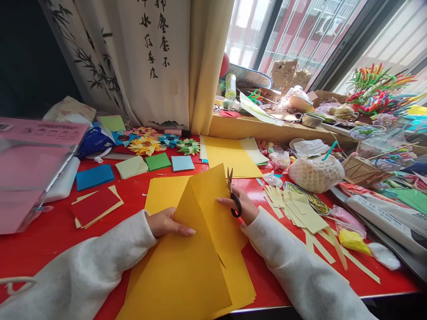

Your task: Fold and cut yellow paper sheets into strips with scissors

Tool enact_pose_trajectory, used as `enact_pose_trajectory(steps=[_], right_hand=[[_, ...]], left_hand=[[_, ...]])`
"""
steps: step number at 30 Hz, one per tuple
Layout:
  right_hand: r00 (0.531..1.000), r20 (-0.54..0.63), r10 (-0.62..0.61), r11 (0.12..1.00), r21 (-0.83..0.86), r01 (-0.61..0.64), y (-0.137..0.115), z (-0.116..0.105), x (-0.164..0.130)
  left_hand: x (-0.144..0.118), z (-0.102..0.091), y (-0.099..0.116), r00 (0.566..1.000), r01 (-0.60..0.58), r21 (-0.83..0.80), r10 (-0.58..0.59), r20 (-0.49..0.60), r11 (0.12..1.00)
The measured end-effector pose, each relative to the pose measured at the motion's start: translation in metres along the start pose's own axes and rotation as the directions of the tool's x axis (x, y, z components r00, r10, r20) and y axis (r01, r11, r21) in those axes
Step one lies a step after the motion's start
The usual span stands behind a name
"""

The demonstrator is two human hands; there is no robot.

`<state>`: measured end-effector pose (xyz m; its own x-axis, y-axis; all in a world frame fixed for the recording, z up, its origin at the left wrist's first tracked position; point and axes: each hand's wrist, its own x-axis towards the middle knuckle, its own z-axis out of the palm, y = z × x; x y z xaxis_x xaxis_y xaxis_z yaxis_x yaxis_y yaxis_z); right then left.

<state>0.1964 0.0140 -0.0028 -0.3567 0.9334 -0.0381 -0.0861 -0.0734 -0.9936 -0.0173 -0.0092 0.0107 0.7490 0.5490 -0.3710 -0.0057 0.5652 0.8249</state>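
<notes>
A large sheet of yellow paper [187, 262], part cut through, rises in a fold between my hands above more yellow sheets [163, 191]. My left hand [169, 223] grips its left part, thumb on top and the fingers hidden behind. In my right hand [243, 205] is a pair of scissors [235, 202] with black handles, blades pointing up and away from me. The right thumb lies against the paper's right part. Where the cut ends, a short slit shows low on the sheet.
Small paper stacks in blue [95, 177], red [95, 207] and green [158, 162] lie to the left, near folded paper stars [145, 145]. Pale yellow strips [307, 211] spread on the right by a netted white fruit [316, 172]. Craft items crowd the windowsill [260, 126].
</notes>
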Motion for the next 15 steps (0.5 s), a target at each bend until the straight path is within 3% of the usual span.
enact_pose_trajectory(steps=[6,10,13,15], right_hand=[[0.998,-0.04,0.038,0.999,0.038,-0.036,-0.001,-0.004,-0.003],[0.997,-0.059,0.059,0.998,-0.013,-0.059,0.0,-0.006,-0.001],[0.977,-0.21,-0.043,0.991,-0.129,0.016,-0.004,-0.009,0.0],[0.928,-0.343,-0.144,0.973,-0.22,0.07,-0.011,-0.011,-0.001]], left_hand=[[0.004,-0.009,0.002,0.959,-0.1,-0.052,0.083,-0.271,0.994],[0.006,-0.013,-0.001,0.923,-0.16,-0.041,0.135,-0.36,0.986],[0.008,-0.014,-0.003,0.918,-0.159,-0.036,0.135,-0.373,0.987],[0.008,-0.014,-0.004,0.916,-0.161,-0.038,0.135,-0.377,0.986]])
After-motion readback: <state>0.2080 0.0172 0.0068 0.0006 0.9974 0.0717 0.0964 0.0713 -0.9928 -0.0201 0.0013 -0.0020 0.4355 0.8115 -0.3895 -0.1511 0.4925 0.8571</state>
